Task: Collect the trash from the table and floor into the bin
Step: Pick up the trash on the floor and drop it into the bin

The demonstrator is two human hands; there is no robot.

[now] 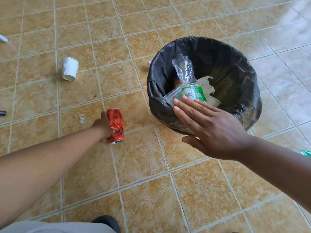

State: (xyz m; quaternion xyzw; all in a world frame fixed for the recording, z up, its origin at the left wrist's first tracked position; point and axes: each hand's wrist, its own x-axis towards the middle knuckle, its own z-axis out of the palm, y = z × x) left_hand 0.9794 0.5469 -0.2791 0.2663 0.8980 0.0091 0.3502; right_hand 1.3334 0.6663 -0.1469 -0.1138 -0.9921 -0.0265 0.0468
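White paper cup (69, 68) on its side on the tiled floor, far left. Left hand (103, 126) grips crushed red soda can (117, 125) at floor level. Right of it: round bin with black plastic liner (235, 78), 1 clear plastic bottle with green label (186, 74) inside. Right hand (212, 130) flat, fingers straight, holding nothing, over the bin's near rim.

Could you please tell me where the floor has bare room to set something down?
Bare tiles: the near floor below the red can and bin, and right of the bin. Crowded: left of the bin, with paper cup, white scrap and left hand.
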